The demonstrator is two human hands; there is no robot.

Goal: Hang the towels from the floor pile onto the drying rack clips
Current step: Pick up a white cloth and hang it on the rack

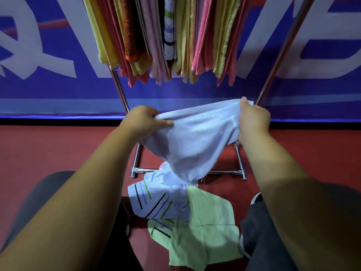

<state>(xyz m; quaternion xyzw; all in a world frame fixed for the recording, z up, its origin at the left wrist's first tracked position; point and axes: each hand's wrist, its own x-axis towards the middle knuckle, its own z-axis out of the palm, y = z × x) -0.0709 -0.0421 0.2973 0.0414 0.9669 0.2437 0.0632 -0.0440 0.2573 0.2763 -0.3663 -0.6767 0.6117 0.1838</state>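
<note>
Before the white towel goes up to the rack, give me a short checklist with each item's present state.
1. Left hand grips one end of the white towel: ok.
2. Right hand grips the other end: ok.
3. Top edge spread between the hands: ok.
4. Towel clear of the floor pile: cannot tell, its lower end hangs down to it.
5. Free clip on the rack: cannot tell, clips out of view above the hung towels.

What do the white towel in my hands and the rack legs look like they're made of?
White towel: soft woven cloth, likely cotton, matte; it sags and creases between the left hand and right hand. Rack legs: metal tubing, probably steel or chrome, with bright reflections.
</note>
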